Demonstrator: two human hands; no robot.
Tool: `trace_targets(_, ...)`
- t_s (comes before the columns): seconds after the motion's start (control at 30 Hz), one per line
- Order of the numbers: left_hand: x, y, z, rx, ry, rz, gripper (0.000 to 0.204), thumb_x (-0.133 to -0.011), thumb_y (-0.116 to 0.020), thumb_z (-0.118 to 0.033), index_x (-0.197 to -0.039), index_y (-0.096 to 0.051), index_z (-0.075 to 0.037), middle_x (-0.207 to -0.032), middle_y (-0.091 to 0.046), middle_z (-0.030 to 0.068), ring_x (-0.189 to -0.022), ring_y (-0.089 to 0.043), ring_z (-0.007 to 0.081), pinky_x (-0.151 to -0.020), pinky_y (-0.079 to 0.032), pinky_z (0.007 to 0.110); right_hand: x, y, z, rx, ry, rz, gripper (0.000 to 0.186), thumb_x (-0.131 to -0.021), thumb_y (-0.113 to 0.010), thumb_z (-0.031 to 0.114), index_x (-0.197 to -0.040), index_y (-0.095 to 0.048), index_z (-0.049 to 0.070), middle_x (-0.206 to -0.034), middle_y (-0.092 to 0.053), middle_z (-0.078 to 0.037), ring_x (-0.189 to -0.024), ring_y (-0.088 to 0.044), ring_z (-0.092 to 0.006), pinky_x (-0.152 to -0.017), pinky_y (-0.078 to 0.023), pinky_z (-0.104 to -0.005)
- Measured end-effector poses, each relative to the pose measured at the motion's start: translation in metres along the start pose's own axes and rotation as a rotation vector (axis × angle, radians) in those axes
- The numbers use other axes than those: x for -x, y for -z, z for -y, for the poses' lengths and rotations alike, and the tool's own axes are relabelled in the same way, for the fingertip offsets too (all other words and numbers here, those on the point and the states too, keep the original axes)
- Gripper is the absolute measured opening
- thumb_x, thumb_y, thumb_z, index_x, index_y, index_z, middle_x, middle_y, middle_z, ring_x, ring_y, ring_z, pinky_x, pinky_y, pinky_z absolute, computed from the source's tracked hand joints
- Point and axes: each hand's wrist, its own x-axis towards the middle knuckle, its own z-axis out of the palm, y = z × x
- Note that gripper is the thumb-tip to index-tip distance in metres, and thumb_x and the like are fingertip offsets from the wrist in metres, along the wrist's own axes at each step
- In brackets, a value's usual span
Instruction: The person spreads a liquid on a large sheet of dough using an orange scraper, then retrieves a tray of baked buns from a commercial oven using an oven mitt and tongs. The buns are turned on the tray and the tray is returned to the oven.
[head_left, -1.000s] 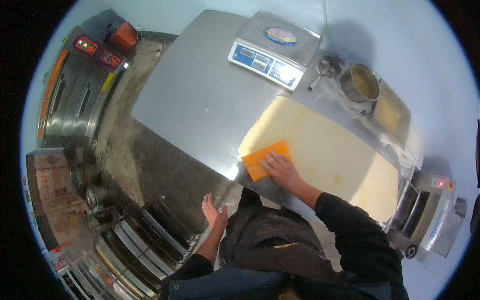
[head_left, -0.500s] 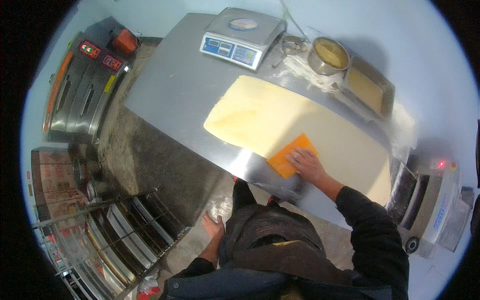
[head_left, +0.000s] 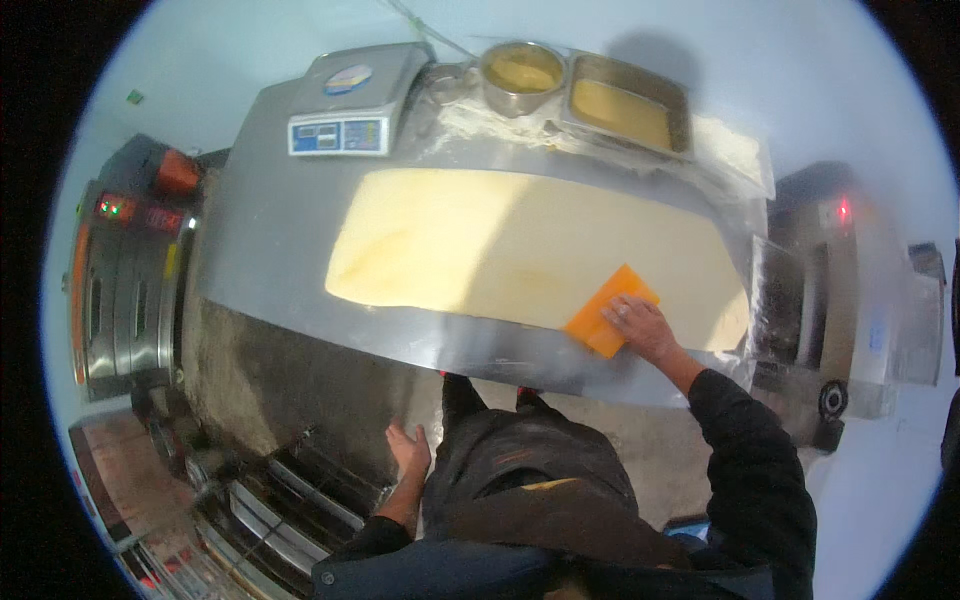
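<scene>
Your right hand presses an orange scraper onto the dough sheet's near edge.

Your right hand [head_left: 640,328] lies fingers flat and spread on the orange scraper [head_left: 606,312], pinning rather than gripping it, at about 4 o'clock on the pale dough sheet [head_left: 520,245]. The sheet stretches across the steel table [head_left: 270,240]. Your left hand [head_left: 410,450] hangs open and empty at 7 o'clock, below the table edge, touching nothing. Beyond the dough, at 11 o'clock, stands a digital scale [head_left: 355,100]; at 12 o'clock a round metal bowl [head_left: 520,72], and just beside it, at 1 o'clock, a rectangular pan [head_left: 628,102], both holding yellow filling.
</scene>
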Motion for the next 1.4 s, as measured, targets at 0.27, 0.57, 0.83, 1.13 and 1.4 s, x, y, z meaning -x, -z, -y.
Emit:
trace_targets(0.27, -0.007, -0.002, -0.020, -0.026, -0.073, 0.079, 0.068, -0.099, -0.071, -0.025, -0.154, -0.042, 0.002, -0.144, -0.049, 0.0267, -0.136, -0.049, 0.0473, -0.113, -0.041, 0.055, 0.102, 0.004, -0.037, 0.094, -0.179, 0.033, 0.047, -0.094, -0.063, 0.016, -0.141, -0.066, 0.018, -0.139, -0.065, -0.007, -0.134, -0.060, -0.0275, -0.112, -0.047, -0.0429)
trace_targets(0.57, -0.012, -0.011, -0.039, 0.030, -0.149, 0.166, 0.068, -0.102, -0.067, -0.030, -0.157, -0.042, 0.000, -0.154, -0.045, 0.0231, -0.142, -0.046, 0.0456, -0.117, -0.039, 0.052, 0.206, 0.023, -0.050, 0.065, -0.402, 0.071, 0.056, -0.090, -0.065, 0.013, -0.146, -0.063, 0.017, -0.140, -0.064, -0.007, -0.134, -0.059, -0.0303, -0.111, -0.047, -0.0465)
trace_targets(0.83, -0.015, -0.016, -0.044, -0.059, -0.081, 0.246, 0.070, -0.104, -0.064, -0.032, -0.161, -0.036, 0.000, -0.160, -0.040, 0.0237, -0.146, -0.043, 0.0457, -0.118, -0.039, 0.054, 0.216, 0.028, -0.011, 0.078, -0.851, -0.140, 0.057, -0.093, -0.061, 0.010, -0.149, -0.061, 0.017, -0.143, -0.064, -0.009, -0.133, -0.059, -0.0326, -0.111, -0.045, -0.0495)
trace_targets(1.13, -0.034, -0.025, -0.051, -0.062, -0.181, 0.221, 0.069, -0.106, -0.061, -0.035, -0.159, -0.037, 0.003, -0.158, -0.041, 0.0260, -0.144, -0.044, 0.0474, -0.117, -0.039, 0.053, 0.189, -0.003, 0.057, 0.061, -0.979, -0.085, 0.062, -0.086, -0.072, 0.011, -0.147, -0.062, 0.017, -0.145, -0.063, -0.008, -0.135, -0.057, -0.0314, -0.104, -0.044, -0.0501)
trace_targets(1.4, -0.036, -0.025, -0.073, -0.012, -0.115, 0.254, 0.070, -0.106, -0.064, -0.032, -0.160, -0.035, 0.002, -0.159, -0.040, 0.0256, -0.143, -0.047, 0.0455, -0.115, -0.042, 0.055, 0.205, 0.054, 0.021, 0.014, -1.093, -0.011, 0.064, -0.084, -0.072, 0.007, -0.146, -0.062, 0.016, -0.137, -0.067, -0.008, -0.130, -0.060, -0.0309, -0.107, -0.046, -0.0489)
